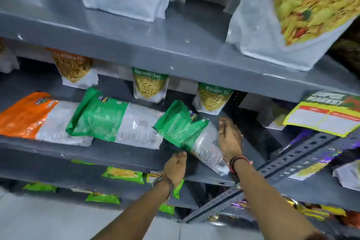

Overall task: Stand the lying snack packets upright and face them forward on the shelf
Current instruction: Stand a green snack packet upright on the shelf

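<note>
Three packets: lie flat on the grey shelf (120, 154).
Nearest green packet (191, 134): skewed over the front edge.
Right hand (229, 138): my fingers spread flat against its side.
Left hand (175, 167): curled, beside its lower corner; grip unclear.
Risk: slick film, so tipping it up could slide it off.

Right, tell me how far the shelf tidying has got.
Done: three packets stand upright, facing forward, at the back of the middle shelf. In hand: the right-most green packet, tilted between the left hand at its near edge and the right hand on its side. Left: the orange packet and the other green packet, both lying flat.
</note>
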Demonstrator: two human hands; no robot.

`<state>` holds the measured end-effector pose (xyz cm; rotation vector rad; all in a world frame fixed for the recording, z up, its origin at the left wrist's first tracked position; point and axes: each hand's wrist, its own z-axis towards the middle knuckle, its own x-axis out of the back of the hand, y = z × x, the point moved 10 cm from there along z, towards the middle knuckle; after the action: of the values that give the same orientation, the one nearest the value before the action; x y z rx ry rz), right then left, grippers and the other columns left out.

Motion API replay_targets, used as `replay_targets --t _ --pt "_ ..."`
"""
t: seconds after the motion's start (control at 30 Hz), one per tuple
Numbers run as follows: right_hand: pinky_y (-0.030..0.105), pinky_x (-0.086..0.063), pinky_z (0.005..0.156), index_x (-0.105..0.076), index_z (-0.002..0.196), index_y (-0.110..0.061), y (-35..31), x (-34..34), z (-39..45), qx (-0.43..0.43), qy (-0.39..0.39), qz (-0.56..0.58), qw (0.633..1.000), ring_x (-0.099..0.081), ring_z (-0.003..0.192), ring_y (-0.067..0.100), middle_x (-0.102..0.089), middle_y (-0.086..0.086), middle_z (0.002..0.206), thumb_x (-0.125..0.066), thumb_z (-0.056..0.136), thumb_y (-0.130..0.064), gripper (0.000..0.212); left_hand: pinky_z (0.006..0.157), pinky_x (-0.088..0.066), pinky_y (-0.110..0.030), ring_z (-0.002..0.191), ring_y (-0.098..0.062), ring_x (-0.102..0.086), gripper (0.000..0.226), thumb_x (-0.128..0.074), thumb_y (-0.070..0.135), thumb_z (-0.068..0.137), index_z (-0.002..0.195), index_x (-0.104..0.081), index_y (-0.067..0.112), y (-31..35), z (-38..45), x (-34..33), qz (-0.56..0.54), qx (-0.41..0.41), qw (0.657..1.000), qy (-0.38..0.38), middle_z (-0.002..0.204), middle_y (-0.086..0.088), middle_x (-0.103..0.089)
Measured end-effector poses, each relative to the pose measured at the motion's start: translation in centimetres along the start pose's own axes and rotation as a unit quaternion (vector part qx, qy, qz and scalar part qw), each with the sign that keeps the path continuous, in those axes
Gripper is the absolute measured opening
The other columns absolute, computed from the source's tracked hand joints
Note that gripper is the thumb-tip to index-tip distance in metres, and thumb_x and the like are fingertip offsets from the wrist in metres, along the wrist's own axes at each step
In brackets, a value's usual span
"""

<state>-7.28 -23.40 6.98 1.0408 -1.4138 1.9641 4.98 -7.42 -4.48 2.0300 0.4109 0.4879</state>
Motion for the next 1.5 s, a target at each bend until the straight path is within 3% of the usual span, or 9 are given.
replay_targets --t 0.3,0.5,0.57,0.77,0.93,1.07,1.27,1.37,1.5 --pt "0.036 -0.037 0.102 -0.056 0.119 -0.001 2.1 -6.9 5.1 -0.114 -0.222 -0.053 0.967 -0.049 0.124 0.035 -0.052 0.025 0.134 -0.029 0.096 -0.026 0.043 0.099 -0.045 -0.048 0.108 -0.035 -0.058 0.068 -0.044 0.061 0.082 0.113 -0.059 0.003 -1.2 4.3 -1.4 -0.171 0.091 0.980 0.039 0.119 -0.020 -0.062" --pt "0.026 -0.037 0.069 -0.056 0.115 0.016 4.3 -4.5 4.6 -0.216 -0.170 0.102 0.956 -0.056 0.101 0.028 -0.057 0.030 0.126 -0.039 0.092 -0.002 0.034 0.091 -0.049 -0.041 0.113 -0.037 -0.057 0.054 -0.045 0.041 0.090 0.119 -0.054 -0.004 -1.1 4.4 -1.0 -0.224 0.117 0.965 0.072 0.126 -0.023 -0.058" --pt "0.026 -0.041 0.077 -0.056 0.117 0.013 5.5 -3.9 3.3 -0.259 -0.146 0.165 0.940 -0.057 0.108 0.031 -0.058 0.026 0.125 -0.041 0.091 -0.002 0.034 0.083 -0.047 -0.037 0.115 -0.038 -0.056 0.043 -0.041 0.027 0.095 0.119 -0.052 -0.006 -1.1 3.9 -1.1 -0.290 0.116 0.948 0.056 0.129 -0.026 -0.056" --pt "0.015 -0.045 0.039 -0.060 0.100 -0.001 7.6 -2.6 -1.9 -0.333 -0.109 0.319 0.881 -0.060 0.043 0.011 -0.067 0.010 0.070 -0.047 0.090 0.000 0.017 0.088 -0.045 -0.045 0.098 -0.031 -0.058 0.011 -0.043 0.011 0.093 0.095 -0.054 0.007 -1.3 1.0 -0.4 -0.372 0.107 0.922 0.026 0.133 -0.022 -0.051" --pt "0.024 -0.043 0.058 -0.059 0.114 0.009 7.4 -1.8 -2.3 -0.323 -0.076 0.294 0.896 -0.055 0.087 0.020 -0.063 0.026 0.117 -0.054 0.086 -0.004 0.031 0.063 -0.054 -0.037 0.097 -0.028 -0.063 0.021 -0.056 0.019 0.089 0.101 -0.052 0.003 -0.7 -0.9 -1.7 -0.361 0.110 0.926 -0.011 0.110 -0.016 -0.061" --pt "0.016 -0.044 0.043 -0.063 0.107 0.005 7.1 -2.0 -2.5 -0.338 -0.108 0.307 0.883 -0.052 0.059 0.019 -0.061 0.016 0.090 -0.058 0.085 -0.005 0.025 0.068 -0.051 -0.040 0.077 -0.025 -0.062 0.009 -0.055 0.009 0.089 0.093 -0.052 0.001 0.1 -1.0 -1.6 -0.330 0.101 0.938 -0.008 0.087 -0.014 -0.062" --pt "0.030 -0.051 0.076 -0.062 0.081 -0.008 5.5 -2.6 -2.5 -0.333 -0.159 0.378 0.849 -0.057 0.078 0.024 -0.062 0.012 0.097 -0.053 0.085 0.003 0.014 0.061 -0.051 -0.033 0.071 -0.022 -0.059 0.015 -0.048 0.014 0.093 0.083 -0.057 0.008 1.1 -0.7 -0.3 -0.339 0.073 0.937 0.029 0.080 -0.009 -0.061" --pt "0.013 -0.048 0.046 -0.062 0.071 -0.010 4.2 -2.2 -2.6 -0.310 -0.176 0.431 0.829 -0.062 0.053 0.011 -0.069 -0.001 0.057 -0.048 0.087 0.008 0.027 0.061 -0.051 -0.029 0.074 -0.019 -0.060 0.017 -0.049 0.021 0.093 0.100 -0.058 0.008 2.2 -0.3 1.3 -0.350 0.045 0.935 0.046 0.085 -0.006 -0.063" --pt "0.030 -0.050 0.073 -0.065 0.084 0.000 4.0 -0.2 -1.3 -0.295 -0.077 0.463 0.832 -0.058 0.074 0.017 -0.067 0.005 0.069 -0.047 0.086 0.013 0.023 0.078 -0.053 -0.034 0.093 -0.017 -0.063 0.018 -0.053 0.026 0.090 0.103 -0.061 0.017 5.9 0.3 3.8 -0.302 -0.023 0.952 0.052 0.104 -0.002 -0.065"
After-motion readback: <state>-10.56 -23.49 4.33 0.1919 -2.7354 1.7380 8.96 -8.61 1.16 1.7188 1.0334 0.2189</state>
